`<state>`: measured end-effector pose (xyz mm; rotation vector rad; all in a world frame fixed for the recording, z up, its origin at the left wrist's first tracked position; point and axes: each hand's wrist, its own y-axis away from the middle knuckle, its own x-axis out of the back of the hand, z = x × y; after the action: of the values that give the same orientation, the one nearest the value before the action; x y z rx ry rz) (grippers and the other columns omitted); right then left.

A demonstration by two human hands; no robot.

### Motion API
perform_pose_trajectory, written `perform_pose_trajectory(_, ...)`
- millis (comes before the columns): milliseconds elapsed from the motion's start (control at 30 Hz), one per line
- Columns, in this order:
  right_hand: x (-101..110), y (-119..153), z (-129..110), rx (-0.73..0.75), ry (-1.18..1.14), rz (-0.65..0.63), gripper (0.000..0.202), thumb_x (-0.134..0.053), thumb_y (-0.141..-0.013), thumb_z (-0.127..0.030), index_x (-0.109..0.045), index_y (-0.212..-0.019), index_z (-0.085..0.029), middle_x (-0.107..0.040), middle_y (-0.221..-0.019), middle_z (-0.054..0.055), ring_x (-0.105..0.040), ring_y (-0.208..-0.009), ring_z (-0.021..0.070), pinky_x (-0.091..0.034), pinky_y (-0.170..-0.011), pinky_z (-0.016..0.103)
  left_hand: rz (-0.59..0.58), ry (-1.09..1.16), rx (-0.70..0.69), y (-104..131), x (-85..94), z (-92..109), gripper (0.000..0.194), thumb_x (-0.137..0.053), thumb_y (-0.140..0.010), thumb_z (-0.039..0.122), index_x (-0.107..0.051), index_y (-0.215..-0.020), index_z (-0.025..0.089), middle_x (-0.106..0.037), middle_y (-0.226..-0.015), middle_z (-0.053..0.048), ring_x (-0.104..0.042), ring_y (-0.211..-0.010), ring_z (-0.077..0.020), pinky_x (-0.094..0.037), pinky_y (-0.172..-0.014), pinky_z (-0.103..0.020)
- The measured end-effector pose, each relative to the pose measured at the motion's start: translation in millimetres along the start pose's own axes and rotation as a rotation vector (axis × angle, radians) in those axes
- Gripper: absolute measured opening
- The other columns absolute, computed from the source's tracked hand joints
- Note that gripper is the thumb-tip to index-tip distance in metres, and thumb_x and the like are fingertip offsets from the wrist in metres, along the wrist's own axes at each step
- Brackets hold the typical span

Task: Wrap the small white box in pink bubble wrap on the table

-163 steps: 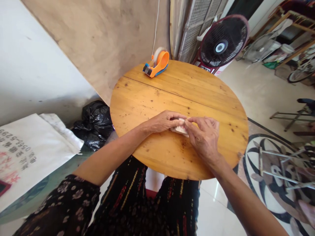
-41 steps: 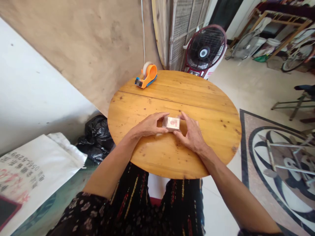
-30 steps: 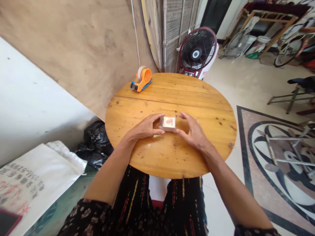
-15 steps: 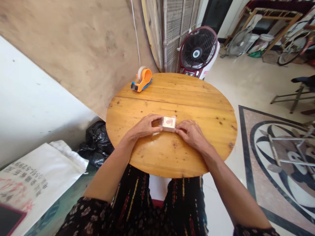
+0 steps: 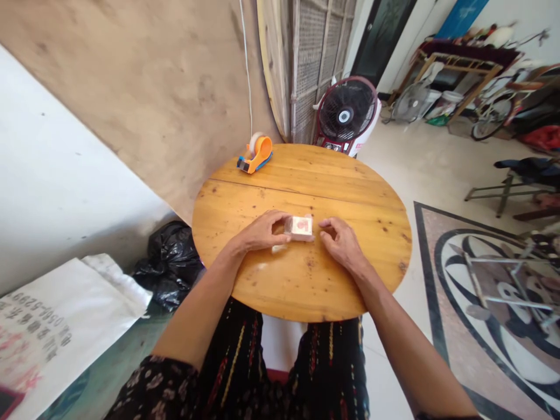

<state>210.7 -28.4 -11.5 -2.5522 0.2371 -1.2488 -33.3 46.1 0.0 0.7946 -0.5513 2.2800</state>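
Note:
A small white box with a reddish print on top and clear film around it rests on the round wooden table. Film sticks out at its ends. My left hand has its thumb and fingertips on the box's left end. On the other side, my right hand is just off the box, its thumb and fingers slightly curled and apart, with nothing between them.
An orange tape dispenser with a roll of tape stands at the table's far left edge. Behind the table is a fan. Black plastic bags and a white sack lie at the left. A folding stool stands on the right.
My right hand has let go of the box's right end and moved slightly right. My left hand has stayed at the left end. The view has shifted a little.

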Motion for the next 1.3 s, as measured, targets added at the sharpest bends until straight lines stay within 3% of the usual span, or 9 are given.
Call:
perform_pose_trajectory(100, -4.1, -0.4, 9.7, -0.078, -0.092, 0.029, 0.04, -0.047, -0.08, -0.022, -0.059, -0.118, -0.016, -0.065, -0.121, 0.015, -0.06, -0.112, 0.0268, -0.046, -0.099, 0.046, 0.049, 0.084, 0.071, 2.8, 3.7, -1.5, 0.058, -0.065, -0.074, 0.029, -0.053, -0.13, 0.016, -0.062, -0.112, -0.008, -0.059, -0.097, -0.0193, -0.05, -0.087, -0.033)
perform_pose_trajectory(200, -5.3, 3.4, 11.1, -0.113, -0.108, -0.016, 0.053, -0.046, -0.083, -0.024, -0.049, -0.135, -0.017, -0.052, -0.141, 0.014, -0.049, -0.13, 0.0279, -0.037, -0.11, 0.051, 0.036, 0.076, 0.132, 4.1, 5.0, -5.3, 0.062, -0.065, -0.073, 0.03, -0.052, -0.132, 0.014, -0.061, -0.096, -0.004, -0.057, -0.076, -0.0141, -0.049, -0.071, -0.028)
perform_pose_trajectory(333, -6.3, 11.2, 2.6, -0.094, -0.076, -0.125, 0.065, -0.053, -0.078, -0.025, -0.043, -0.142, -0.018, -0.047, -0.146, 0.014, -0.044, -0.134, 0.0303, -0.033, -0.113, 0.053, -0.002, 0.037, 0.092, 3.4, 1.4, -9.0, 0.061, -0.066, -0.073, 0.029, -0.053, -0.131, 0.016, -0.062, -0.089, -0.001, -0.056, -0.074, -0.0136, -0.046, -0.069, -0.026)
perform_pose_trajectory(500, -14.8, 11.5, -7.0, 0.0, -0.088, -0.174, 0.069, -0.055, -0.079, -0.028, -0.038, -0.146, -0.017, -0.043, -0.149, 0.014, -0.039, -0.138, 0.0314, -0.029, -0.114, 0.054, 0.015, -0.052, 0.014, 2.4, -2.3, -2.0, 0.032, -0.062, -0.074, 0.027, -0.062, -0.105, 0.018, -0.062, -0.083, 0.0, -0.054, -0.071, -0.0142, -0.042, -0.066, -0.025)
perform_pose_trajectory(700, -23.7, 8.6, -9.5, 0.031, -0.16, -0.106, 0.06, -0.058, -0.084, -0.036, -0.045, -0.14, -0.02, -0.054, -0.14, 0.013, -0.05, -0.128, 0.03, -0.036, -0.109, 0.052, 0.01, -0.129, -0.057, 1.9, -0.6, 10.3, 0.005, -0.052, -0.078, 0.021, -0.055, -0.078, 0.017, -0.059, -0.076, -0.001, -0.05, -0.067, -0.0137, -0.038, -0.062, -0.025)
perform_pose_trajectory(900, -22.7, 8.8, -12.2, 0.016, -0.092, -0.054, 0.045, -0.063, -0.083, -0.04, -0.059, -0.124, -0.02, -0.066, -0.121, 0.012, -0.06, -0.112, 0.0292, -0.043, -0.1, 0.049, 0.002, -0.186, -0.119, -0.7, -3.5, 6.4, 0.007, -0.047, -0.078, 0.017, -0.054, -0.076, 0.017, -0.057, -0.076, -0.001, -0.049, -0.068, -0.0141, -0.036, -0.064, -0.026)
perform_pose_trajectory(1300, -22.4, 9.4, -22.3, 0.016, -0.043, -0.029, 0.04, -0.064, -0.083, -0.039, -0.063, -0.117, -0.019, -0.068, -0.115, 0.013, -0.061, -0.106, 0.0281, -0.045, -0.095, 0.046, 0.054, -0.322, -0.114, -2.7, -11.4, 4.7, 0.016, -0.041, -0.079, 0.016, -0.056, -0.075, 0.017, -0.057, -0.076, -0.004, -0.051, -0.074, -0.018, -0.039, -0.071, -0.03)
